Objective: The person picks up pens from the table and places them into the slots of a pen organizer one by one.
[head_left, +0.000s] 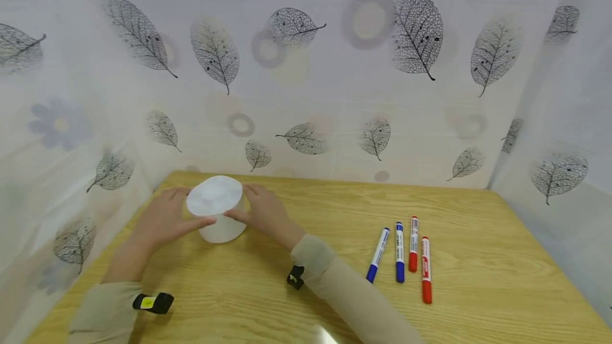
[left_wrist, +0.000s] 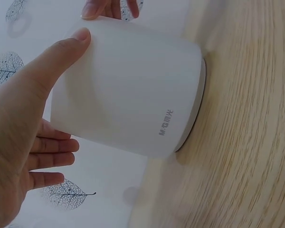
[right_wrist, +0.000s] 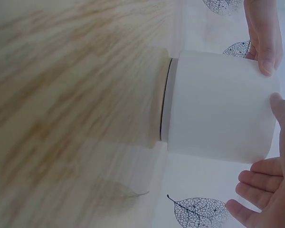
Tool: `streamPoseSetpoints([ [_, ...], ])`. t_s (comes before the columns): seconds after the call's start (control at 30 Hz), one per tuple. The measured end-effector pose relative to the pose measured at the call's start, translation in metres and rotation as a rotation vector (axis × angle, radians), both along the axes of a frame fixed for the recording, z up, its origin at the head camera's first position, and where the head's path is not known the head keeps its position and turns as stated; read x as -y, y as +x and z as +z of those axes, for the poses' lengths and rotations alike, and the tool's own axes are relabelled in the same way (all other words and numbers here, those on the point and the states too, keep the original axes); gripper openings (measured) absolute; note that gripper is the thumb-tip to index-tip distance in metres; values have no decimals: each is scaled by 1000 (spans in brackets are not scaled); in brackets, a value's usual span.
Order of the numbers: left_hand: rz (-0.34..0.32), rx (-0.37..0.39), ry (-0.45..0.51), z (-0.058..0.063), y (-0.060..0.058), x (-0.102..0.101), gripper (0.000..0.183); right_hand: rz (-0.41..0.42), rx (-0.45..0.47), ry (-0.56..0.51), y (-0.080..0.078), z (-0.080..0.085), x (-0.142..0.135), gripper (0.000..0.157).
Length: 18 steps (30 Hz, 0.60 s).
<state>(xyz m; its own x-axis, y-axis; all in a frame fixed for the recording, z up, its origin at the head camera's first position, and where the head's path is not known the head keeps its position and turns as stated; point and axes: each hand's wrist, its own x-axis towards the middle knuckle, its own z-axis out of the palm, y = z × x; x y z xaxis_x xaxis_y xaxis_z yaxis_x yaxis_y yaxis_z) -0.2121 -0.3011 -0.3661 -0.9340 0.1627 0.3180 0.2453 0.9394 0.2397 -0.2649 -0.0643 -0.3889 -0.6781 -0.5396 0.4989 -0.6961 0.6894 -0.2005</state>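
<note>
Tabletop (head_left: 487, 264): left grip (head_left: 162, 219) and right grip (head_left: 269, 214), spread wide, hold white container (head_left: 221, 228).

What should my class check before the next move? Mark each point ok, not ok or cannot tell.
1. Container upright: ok; the white container stands upright on the wooden table.
2. Both hands on it: ok; the left hand and right hand hold it from opposite sides.
3. Markers clear of the hands: ok; two blue markers and two red markers lie apart, to the right.
4. Markers parallel: not ok; the leftmost blue one slants.
5. Container's inside empty: cannot tell; its top looks washed out.
</note>
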Motion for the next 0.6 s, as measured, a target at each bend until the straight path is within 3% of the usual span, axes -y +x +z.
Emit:
streamPoseSetpoints([
  [0.6,-39,-63,-37,-5,-1,-22,91,-13,-75,31,10,2,-29,73],
])
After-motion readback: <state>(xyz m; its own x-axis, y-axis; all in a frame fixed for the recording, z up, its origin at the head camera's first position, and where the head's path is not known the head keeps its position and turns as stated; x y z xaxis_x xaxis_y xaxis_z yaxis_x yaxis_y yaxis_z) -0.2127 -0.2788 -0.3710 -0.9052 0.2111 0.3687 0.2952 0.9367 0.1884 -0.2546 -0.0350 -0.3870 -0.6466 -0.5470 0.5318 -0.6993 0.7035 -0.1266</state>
